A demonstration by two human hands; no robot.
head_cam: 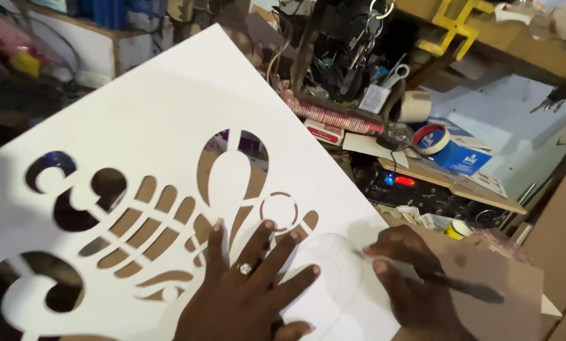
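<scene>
I count two hands, one pencil and one white cut-out board in work.

Left hand (248,287): five fingers spread wide and pressed flat on the white cut-out board (163,107), grasping nothing. The fingertips point toward 12 and 1 o'clock, and the thumb lies out toward 3 o'clock at the bottom edge of view. One ring (244,268) sits on one finger. The wrist enters from 6 o'clock.

Right hand (409,278): fingers curled closed around one dark pencil (447,281). Its tip touches the board at 9 o'clock of the hand, and its barrel runs out toward 4 o'clock. The tip rests at a faint curved outline (339,278) drawn on the board, just right of the left hand's fingertips. The wrist comes in from 5 o'clock.

The board lies tilted across the left and centre of the view, one corner toward 12 o'clock. Its ornamental pattern is cut through in many openings: curls, slats, one teardrop, one broken ring. I cannot give a firm count, since the hand and the frame edge hide some.

Beyond the board at 2 o'clock, on a cluttered bench, I count one roll of tape (430,138), one blue box (463,158) and one dark device with a red lit display (422,189).
</scene>
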